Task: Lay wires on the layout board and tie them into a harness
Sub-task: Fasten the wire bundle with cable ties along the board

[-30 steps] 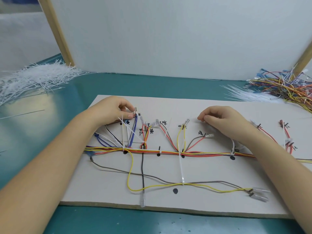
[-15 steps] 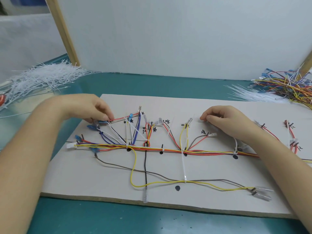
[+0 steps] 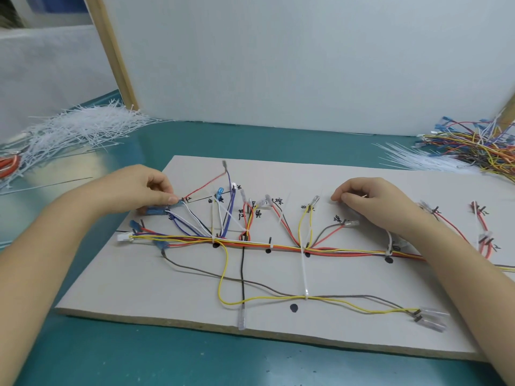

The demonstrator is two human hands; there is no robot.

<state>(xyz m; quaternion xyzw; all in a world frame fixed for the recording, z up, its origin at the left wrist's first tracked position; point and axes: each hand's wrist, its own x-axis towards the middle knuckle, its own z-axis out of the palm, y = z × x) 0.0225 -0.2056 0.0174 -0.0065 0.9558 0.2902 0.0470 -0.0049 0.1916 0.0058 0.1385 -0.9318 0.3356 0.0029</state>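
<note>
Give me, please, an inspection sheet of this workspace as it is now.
Surface: teal table, layout board lying flat.
Job's things: wire harness tied along the board; loose zip tie at the lower branch.
Clutter: pile of zip ties far left; spare wires far right.
Hands: left hand pinches blue connector; right hand curled, resting on board.
Cables: none besides the harness.
Surroundings: white panel behind.

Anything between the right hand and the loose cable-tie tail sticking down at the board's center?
Nothing visible. The right hand rests at the layout board's far edge; the cable tie hangs from the main wire bundle toward the near side. Only flat-lying branch wires lie between.
</note>
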